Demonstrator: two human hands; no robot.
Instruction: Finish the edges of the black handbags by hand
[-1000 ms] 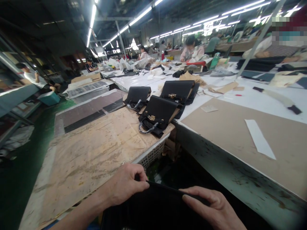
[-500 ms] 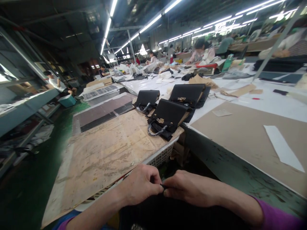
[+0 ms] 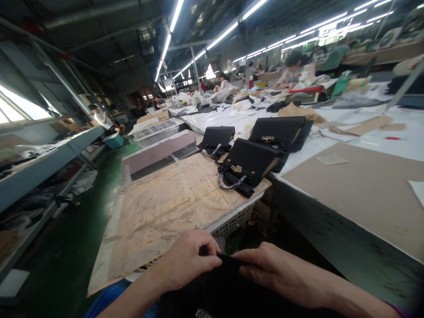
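Observation:
At the bottom of the head view, a dark black piece of material (image 3: 228,287) lies close to my body, its upper edge raised between my hands. My left hand (image 3: 188,258) is closed, thumb and fingers pinching that edge. To its right, my right hand (image 3: 270,269) grips the same edge with the thumb below and the fingers over it. The piece is too dark to tell its full shape. Ahead of my hands, a black handbag (image 3: 253,159) with gold hardware and a wrapped handle rests on the table corner.
Two more black handbags, a small one (image 3: 218,137) and a larger one (image 3: 278,130), stand behind it. A worn tan board (image 3: 165,207) spans the left table over a plastic crate (image 3: 236,221). At right is a table with a grey-brown sheet (image 3: 357,185). Several people work farther back.
My view has turned left, so the tables and handbags sit farther right. My right hand has slid away from my left along the black edge, widening the gap between them.

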